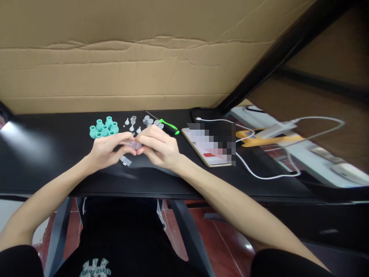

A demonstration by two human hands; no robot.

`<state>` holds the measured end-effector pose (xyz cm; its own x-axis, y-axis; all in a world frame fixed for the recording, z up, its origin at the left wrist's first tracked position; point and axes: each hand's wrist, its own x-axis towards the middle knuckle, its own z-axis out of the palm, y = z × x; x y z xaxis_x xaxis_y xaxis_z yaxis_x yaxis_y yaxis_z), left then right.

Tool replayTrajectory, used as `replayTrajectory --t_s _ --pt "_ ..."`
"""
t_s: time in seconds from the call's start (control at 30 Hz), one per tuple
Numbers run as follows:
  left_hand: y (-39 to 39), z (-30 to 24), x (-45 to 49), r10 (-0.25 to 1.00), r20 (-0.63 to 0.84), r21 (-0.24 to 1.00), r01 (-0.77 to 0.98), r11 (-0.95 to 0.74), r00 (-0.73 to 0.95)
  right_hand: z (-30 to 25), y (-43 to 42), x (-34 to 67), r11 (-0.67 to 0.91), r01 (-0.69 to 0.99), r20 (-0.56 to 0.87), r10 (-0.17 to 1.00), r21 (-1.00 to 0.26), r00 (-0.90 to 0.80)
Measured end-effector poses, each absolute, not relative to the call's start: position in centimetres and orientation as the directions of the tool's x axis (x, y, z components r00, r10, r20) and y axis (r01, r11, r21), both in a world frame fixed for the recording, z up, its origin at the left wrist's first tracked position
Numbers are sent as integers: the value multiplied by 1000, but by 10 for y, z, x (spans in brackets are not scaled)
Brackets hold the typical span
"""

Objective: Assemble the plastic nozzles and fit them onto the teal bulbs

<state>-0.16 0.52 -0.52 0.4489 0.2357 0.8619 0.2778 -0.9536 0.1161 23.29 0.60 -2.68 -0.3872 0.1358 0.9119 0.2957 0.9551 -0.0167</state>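
Just above the black table, my left hand (pixel 111 149) and my right hand (pixel 158 145) meet with fingertips closed on a clear plastic part (pixel 133 144). The fingers cover much of it, so its full shape is hidden. Below my left fingertips lies another clear plastic piece (pixel 125 161), tilted on the tabletop. Behind my left hand stand several teal bulb-shaped pieces (pixel 104 130) with open necks. Small white teardrop-shaped pieces (pixel 132 127) and tiny rings are scattered behind the fingers. Several clear round caps (pixel 147 119) sit behind my right hand.
A screwdriver with a green and black handle (pixel 170 127) lies behind my right hand. To the right rests a phone (pixel 201 148), partly pixelated, near a looping white cable (pixel 268 177) and a yellow object (pixel 245 139). A cardboard panel (pixel 129 77) rises along the table's back.
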Motion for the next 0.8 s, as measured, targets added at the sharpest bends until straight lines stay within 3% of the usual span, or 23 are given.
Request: replayTrajectory --t_s 0.2,0.5,0.63,0.8 --pt "13 -4 1 350 812 226 301 -927 467 -18 6 238 900 375 850 366 -220 -379" --pt "27 -5 -1 334 811 234 258 -937 480 -14 16 242 774 184 735 634 -606 -241" --pt "34 -2 -3 315 822 214 254 -943 474 -13 20 243 792 197 767 609 -577 -201" --pt "36 -4 0 253 822 123 275 -954 511 -1 26 260 808 414 796 546 -419 -260"
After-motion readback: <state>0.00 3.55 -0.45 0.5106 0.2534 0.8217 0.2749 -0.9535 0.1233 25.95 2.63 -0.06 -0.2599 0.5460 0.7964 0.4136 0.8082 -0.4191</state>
